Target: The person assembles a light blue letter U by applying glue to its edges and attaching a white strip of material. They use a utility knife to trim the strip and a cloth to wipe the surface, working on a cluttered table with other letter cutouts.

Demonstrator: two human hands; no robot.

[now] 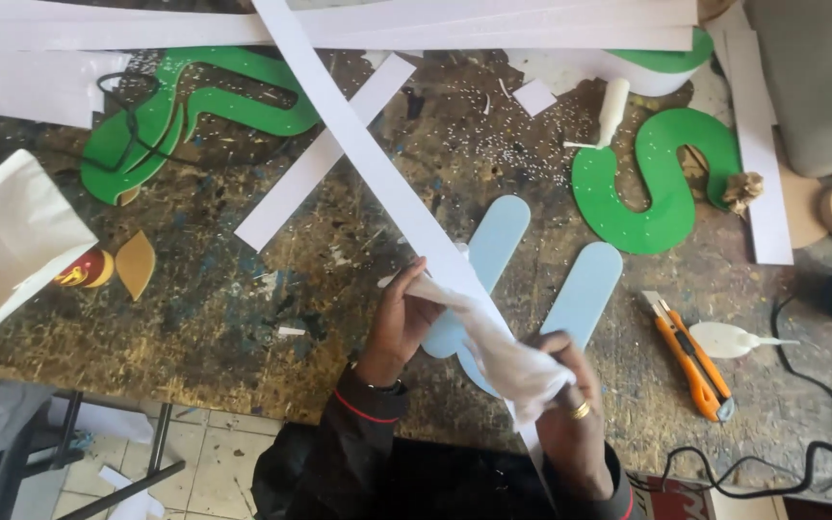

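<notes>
The white cloth (507, 361) looks light, soft and limp, best pinched in a bunched fold. It lies crumpled at the near table (243, 318) edge, over a long white strip (377, 173) and a pale blue letter cutout (585, 294). The left hand (402, 323) pinches its left end; the right hand (570, 400) has its grip closed on the bunch.

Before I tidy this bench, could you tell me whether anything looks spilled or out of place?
Yes: small white crumbs lie scattered over the worn tabletop near the green S shape, and an orange utility knife lies loose beside the right hand.
</notes>
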